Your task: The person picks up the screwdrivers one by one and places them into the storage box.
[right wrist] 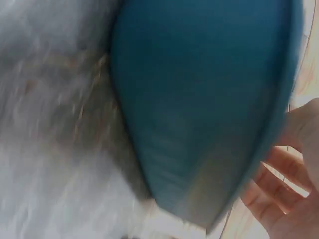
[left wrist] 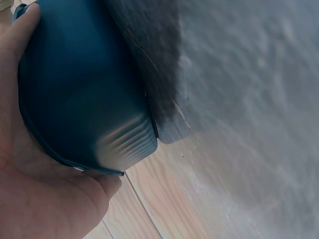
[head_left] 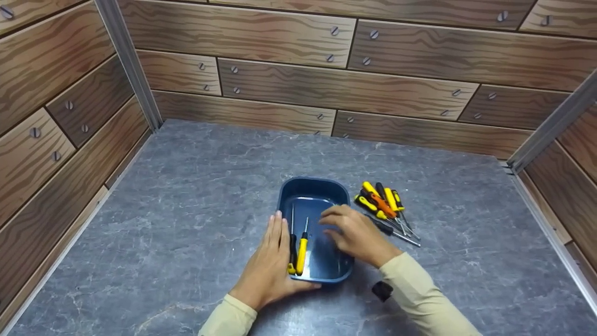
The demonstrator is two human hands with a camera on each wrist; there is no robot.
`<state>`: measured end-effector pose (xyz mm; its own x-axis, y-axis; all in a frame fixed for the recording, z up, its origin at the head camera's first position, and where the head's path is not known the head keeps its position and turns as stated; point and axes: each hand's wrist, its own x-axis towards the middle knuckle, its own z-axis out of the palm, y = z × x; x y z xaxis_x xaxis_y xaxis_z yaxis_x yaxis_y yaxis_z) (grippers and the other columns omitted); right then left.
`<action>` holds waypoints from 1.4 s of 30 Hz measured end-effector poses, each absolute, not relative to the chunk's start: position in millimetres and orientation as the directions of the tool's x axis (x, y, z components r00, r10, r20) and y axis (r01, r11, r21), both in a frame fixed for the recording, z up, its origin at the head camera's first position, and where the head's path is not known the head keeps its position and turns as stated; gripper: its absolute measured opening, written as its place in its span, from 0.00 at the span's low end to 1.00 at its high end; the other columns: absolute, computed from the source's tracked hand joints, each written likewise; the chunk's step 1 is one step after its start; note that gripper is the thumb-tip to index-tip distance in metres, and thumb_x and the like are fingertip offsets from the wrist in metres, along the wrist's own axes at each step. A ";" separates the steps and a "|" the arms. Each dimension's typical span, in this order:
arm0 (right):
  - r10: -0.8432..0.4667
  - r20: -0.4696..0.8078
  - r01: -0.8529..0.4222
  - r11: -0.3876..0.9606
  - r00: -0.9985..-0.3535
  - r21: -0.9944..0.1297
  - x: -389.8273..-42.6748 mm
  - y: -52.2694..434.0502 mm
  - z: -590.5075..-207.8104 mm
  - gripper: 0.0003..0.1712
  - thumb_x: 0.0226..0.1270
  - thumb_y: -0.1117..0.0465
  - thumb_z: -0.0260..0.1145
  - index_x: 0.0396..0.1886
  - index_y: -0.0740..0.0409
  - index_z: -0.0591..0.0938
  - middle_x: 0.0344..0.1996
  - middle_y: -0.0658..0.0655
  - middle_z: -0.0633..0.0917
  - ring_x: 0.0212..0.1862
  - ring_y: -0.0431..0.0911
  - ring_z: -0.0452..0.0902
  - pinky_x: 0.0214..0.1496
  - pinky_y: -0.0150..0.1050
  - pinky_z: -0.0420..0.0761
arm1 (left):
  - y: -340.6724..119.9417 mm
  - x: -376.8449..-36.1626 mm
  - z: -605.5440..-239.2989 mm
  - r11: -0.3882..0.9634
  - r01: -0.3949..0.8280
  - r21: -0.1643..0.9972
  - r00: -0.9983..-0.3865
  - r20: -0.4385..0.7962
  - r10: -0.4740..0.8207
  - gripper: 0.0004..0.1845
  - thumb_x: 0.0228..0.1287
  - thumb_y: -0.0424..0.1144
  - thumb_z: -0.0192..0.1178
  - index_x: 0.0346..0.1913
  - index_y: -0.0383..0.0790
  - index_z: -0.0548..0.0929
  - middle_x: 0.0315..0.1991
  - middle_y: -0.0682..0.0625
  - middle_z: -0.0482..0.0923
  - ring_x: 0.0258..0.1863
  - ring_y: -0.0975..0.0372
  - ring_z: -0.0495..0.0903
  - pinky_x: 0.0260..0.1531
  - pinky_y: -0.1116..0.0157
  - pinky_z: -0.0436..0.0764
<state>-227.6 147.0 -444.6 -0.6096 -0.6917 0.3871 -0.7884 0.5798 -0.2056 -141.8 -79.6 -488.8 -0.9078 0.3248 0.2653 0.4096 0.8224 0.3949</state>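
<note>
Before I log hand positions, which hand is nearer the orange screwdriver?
Right. The right hand is over the blue tray, toward the orange screwdriver; the left hand is against the tray's opposite side.

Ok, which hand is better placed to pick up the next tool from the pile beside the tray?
Probably the right hand: it looks empty and is nearer the pile of tools. The left hand rests against the tray, on the side away from them.

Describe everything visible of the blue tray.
The blue tray is an open, round-cornered rectangle, apparently plastic, glossy inside, with ridges outside. It sits upright on the tabletop, two screwdrivers lying along its inner left side. The left hand rests against its left and near sides; the right hand is over its right edge, contact unclear.
</note>
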 end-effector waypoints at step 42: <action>-0.218 0.243 -0.284 0.917 -0.945 -0.280 -241.5 239.4 -496.3 0.12 0.66 0.63 0.71 0.45 0.68 0.86 0.47 0.68 0.83 0.44 0.70 0.81 0.44 0.66 0.80 | -77.5 -142.1 -488.1 0.832 0.365 0.418 -0.930 0.210 0.303 0.77 0.41 0.79 0.67 0.78 0.24 0.47 0.80 0.31 0.36 0.79 0.41 0.40 0.74 0.48 0.57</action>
<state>-241.5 239.4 -496.3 -0.9453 -0.2182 0.2426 -0.2836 0.9172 -0.2798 -142.1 -77.5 -488.1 -0.9296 0.3027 0.2101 0.3653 0.8320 0.4176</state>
